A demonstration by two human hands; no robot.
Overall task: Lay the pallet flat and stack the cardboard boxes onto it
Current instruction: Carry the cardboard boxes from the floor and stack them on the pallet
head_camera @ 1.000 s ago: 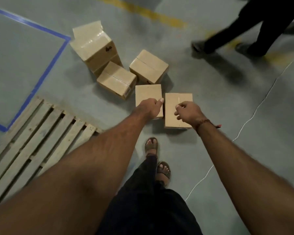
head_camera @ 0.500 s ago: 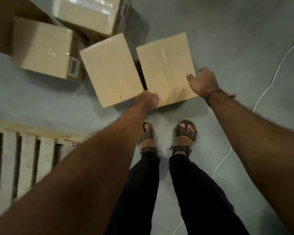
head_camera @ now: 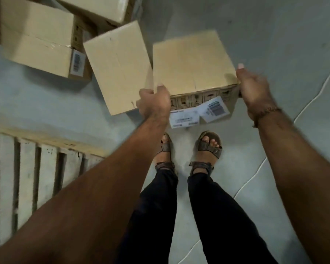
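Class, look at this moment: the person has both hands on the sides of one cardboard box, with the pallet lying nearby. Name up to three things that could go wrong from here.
1. The left hand and right hand grip the held box only at its sides; it might slip.
2. The neighbouring box sits tight against it and could snag or get dragged.
3. The feet in open sandals are directly below, and a thin white cord crosses the floor nearby: toes and tripping look at risk on the way to the pallet.

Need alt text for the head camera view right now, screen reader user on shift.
Both hands grip a cardboard box: left hand at its near-left corner, right hand on its right side. More boxes sit left; a flat wooden pallet lies lower left.
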